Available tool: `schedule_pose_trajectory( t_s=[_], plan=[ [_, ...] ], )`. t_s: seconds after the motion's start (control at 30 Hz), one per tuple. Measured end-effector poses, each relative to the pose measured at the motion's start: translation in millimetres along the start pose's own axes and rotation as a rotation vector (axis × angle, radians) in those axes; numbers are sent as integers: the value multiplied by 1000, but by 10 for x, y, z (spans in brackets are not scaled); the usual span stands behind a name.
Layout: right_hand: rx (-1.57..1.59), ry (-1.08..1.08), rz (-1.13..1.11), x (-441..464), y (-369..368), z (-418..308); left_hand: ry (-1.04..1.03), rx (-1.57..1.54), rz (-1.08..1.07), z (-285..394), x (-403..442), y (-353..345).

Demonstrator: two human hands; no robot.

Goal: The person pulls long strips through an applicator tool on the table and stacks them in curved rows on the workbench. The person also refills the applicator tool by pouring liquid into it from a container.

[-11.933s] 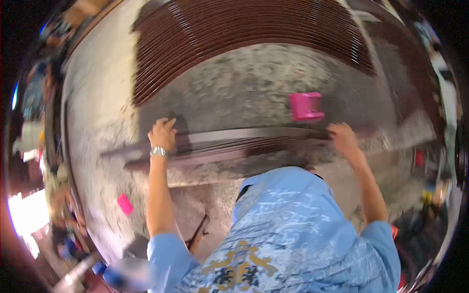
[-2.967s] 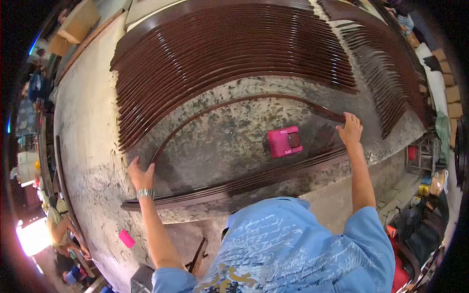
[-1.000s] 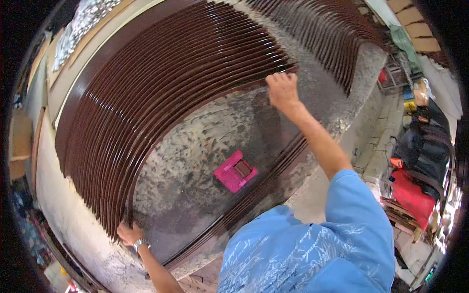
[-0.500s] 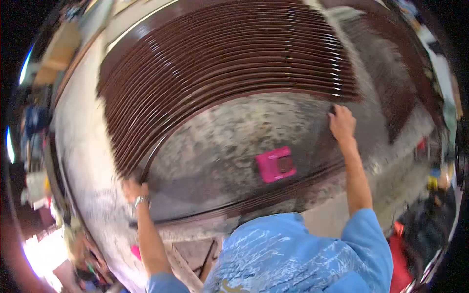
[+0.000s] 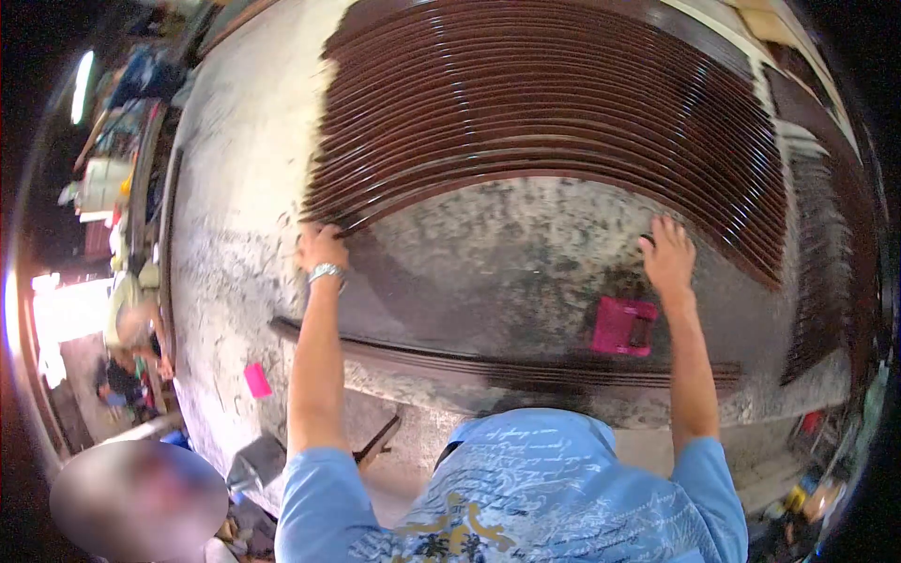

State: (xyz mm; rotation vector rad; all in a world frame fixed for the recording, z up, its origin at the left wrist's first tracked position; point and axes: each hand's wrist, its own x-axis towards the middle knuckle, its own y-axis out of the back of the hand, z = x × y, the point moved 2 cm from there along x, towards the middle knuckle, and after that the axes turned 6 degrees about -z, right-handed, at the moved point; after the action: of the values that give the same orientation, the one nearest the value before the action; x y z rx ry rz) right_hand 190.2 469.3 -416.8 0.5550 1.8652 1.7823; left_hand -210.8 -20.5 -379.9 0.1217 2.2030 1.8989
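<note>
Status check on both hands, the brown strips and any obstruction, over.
Left hand at row's left end, grip unclear. Right hand open, fingers spread. Brown strips in curved rows. Pink block near right hand, off the rows.

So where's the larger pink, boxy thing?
Head view, right of centre: the larger pink thing lies between the right hand and the narrow bundle of brown strips.

The place can be recognised as a workshop. A broad worktable [image 5: 230, 169] is seen, its pale surface smeared with dark stains, and across it long brown strips [image 5: 563, 103] are laid in close, repeated rows, as in batch work. Assorted clutter [image 5: 141, 80] is piled at the left beneath a lit tube lamp [image 5: 83, 87], and another person [image 5: 136, 324] can be made out beyond the table's left edge.
</note>
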Motion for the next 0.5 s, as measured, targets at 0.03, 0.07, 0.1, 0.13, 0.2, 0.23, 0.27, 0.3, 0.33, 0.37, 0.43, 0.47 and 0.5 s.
schedule_pose_trajectory(
  t_s=[0.03, 0.07, 0.1, 0.13, 0.2, 0.23, 0.27, 0.3, 0.33, 0.37, 0.43, 0.47, 0.5],
  plan=[
    [-2, -3, -28, -41, -22, 37, 11, -7, 8, 16, 14, 23],
    [-4, 10, -29, -82, -41, 64, 14, -17, 15, 25, 26, 48],
    [-10, 17, -29, -124, -54, 101, -5, -41, 30, 3, 31, 45],
    [-18, 20, -29, -156, -53, 141, -27, -67, 43, -8, 34, 42],
    [-49, -21, -84, -215, -54, 214, -34, -88, 65, 12, 38, 74],
    [-65, -45, -111, -257, -32, 245, -35, -89, 67, 22, 50, 86],
    [-76, -71, -157, -289, 5, 274, -35, -91, 71, 24, 65, 83],
    [-86, -94, -201, -314, 60, 300, -59, -104, 131, 17, 67, 56],
    [-95, -113, -244, -337, 110, 329, -81, -114, 213, 36, 28, 87],
    [-69, -117, -238, -373, 167, 385, -69, -116, 299, 69, -25, 122],
    [-56, -147, -237, -528, 190, 577, -36, -155, 364, 90, -169, 104],
    [-71, -179, -236, -623, 176, 708, -19, -199, 349, 77, -244, 38],
    [-69, -197, -226, -748, 160, 840, 39, -257, 253, 45, -294, -71]
  ],
)
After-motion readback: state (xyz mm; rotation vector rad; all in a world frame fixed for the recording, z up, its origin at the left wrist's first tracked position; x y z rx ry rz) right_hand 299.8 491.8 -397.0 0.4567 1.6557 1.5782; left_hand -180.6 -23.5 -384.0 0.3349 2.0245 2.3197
